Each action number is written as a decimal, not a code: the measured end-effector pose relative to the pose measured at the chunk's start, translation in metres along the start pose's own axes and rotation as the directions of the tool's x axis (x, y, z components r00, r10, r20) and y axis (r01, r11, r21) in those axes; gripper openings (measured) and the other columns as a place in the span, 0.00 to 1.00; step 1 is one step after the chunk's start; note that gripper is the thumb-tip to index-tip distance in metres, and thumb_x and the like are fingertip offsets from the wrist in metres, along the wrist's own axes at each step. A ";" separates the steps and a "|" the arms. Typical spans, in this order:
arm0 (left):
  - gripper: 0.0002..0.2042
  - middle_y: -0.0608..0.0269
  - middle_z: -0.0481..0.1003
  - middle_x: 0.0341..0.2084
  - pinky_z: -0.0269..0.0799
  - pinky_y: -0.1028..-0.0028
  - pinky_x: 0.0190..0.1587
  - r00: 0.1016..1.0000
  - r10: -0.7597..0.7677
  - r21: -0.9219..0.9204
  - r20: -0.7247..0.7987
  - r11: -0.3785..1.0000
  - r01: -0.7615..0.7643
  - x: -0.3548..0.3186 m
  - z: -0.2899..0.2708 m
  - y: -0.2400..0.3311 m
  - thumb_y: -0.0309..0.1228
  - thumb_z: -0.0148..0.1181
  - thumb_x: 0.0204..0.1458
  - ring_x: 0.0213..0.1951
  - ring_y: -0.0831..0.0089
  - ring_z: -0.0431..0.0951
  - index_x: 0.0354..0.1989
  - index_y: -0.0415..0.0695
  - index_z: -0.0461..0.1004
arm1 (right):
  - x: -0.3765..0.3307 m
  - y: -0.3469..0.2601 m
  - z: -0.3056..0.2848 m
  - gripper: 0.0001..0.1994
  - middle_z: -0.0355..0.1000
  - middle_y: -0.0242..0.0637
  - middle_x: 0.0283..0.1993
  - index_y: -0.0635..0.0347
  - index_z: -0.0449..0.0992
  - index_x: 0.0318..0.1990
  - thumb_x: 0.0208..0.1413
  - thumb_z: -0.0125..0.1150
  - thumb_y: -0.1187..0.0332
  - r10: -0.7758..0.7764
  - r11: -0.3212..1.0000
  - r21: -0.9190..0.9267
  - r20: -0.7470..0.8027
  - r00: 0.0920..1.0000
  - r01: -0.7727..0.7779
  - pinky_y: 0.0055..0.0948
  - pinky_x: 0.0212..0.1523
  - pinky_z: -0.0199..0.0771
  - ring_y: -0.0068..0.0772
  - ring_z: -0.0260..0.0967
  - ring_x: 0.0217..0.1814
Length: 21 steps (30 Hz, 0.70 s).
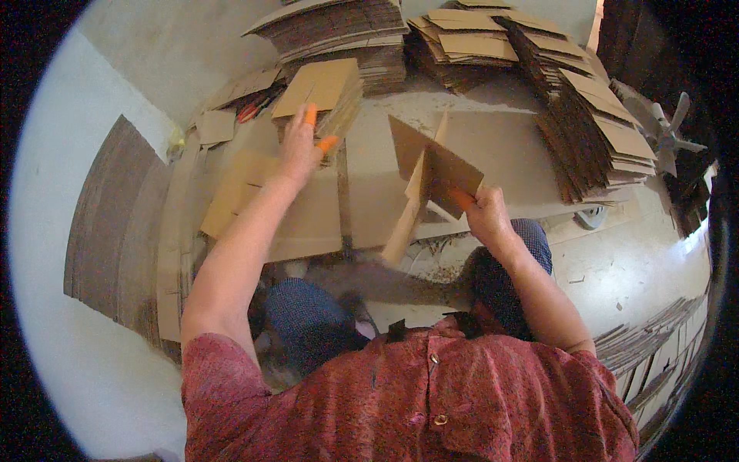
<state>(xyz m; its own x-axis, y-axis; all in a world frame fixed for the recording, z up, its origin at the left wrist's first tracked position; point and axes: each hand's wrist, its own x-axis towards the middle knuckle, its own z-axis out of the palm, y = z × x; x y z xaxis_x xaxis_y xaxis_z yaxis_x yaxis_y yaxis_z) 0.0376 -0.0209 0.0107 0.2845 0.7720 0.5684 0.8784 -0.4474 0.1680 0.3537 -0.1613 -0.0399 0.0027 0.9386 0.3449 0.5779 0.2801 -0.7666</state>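
Note:
My right hand [490,219] is closed on the edge of a cardboard divider [440,163], brown pieces crossing each other, held up in front of me. Its fingers are partly hidden behind the cardboard, with an orange cover showing on one. Reaching forward on the left, my left hand [296,150] touches the near end of a stack of cut cardboard pieces [319,83]. Its thumb and forefinger wear orange covers and are spread apart. Slight blur softens the stack's side by the thumb.
Flat cardboard [308,219] lies on the work surface below my left hand. Tall cardboard stacks [346,38] stand at the back, and leaning rows of pieces [589,123] run along the right. Red-handled tool [248,113] lies back left; a pale fan [677,131] stands far right.

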 end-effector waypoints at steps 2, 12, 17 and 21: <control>0.35 0.50 0.55 0.58 0.54 0.63 0.58 0.997 -0.068 0.141 0.032 0.988 0.063 0.019 0.010 -0.017 0.33 0.64 0.42 0.59 0.54 0.55 0.59 0.41 0.54 | 0.014 0.000 -0.001 0.11 0.62 0.52 0.15 0.72 0.70 0.27 0.50 0.58 0.69 -0.028 1.000 -0.015 -0.041 0.999 0.027 0.34 0.18 0.58 0.23 0.49 0.19; 0.16 0.53 0.76 0.32 0.67 0.66 0.40 0.973 -0.037 0.107 0.228 0.994 0.013 0.085 0.019 -0.045 0.37 0.58 0.47 0.37 0.59 0.74 0.42 0.42 0.73 | 0.041 0.020 0.000 0.12 0.69 0.55 0.25 0.66 0.73 0.32 0.49 0.58 0.64 0.111 0.987 -0.121 0.018 0.994 -0.108 0.44 0.28 0.68 0.58 0.68 0.29; 0.12 0.53 0.76 0.33 0.68 0.74 0.39 0.938 -0.075 -0.123 0.338 0.985 0.123 0.085 -0.020 -0.067 0.35 0.57 0.48 0.36 0.69 0.76 0.38 0.42 0.76 | 0.035 -0.003 0.002 0.21 0.71 0.53 0.34 0.65 0.69 0.44 0.48 0.61 0.59 -0.108 0.993 0.017 -0.205 0.973 0.114 0.40 0.35 0.71 0.55 0.70 0.37; 0.14 0.56 0.77 0.30 0.69 0.76 0.36 0.967 -0.251 -0.191 -0.035 0.952 0.240 0.078 -0.036 -0.006 0.32 0.60 0.46 0.33 0.76 0.75 0.41 0.39 0.75 | 0.034 -0.024 -0.028 0.23 0.71 0.48 0.41 0.66 0.68 0.48 0.46 0.64 0.63 -0.237 0.957 0.029 -0.500 0.833 0.290 0.29 0.41 0.69 0.38 0.70 0.43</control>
<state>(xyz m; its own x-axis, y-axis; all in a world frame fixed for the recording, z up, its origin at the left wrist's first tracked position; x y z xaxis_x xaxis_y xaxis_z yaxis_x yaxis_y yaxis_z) 0.0405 0.0254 0.0831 0.0408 0.8433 0.5359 0.8309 -0.3265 0.4505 0.3624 -0.1417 0.0051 0.2732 0.6146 0.7400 0.5295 0.5462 -0.6491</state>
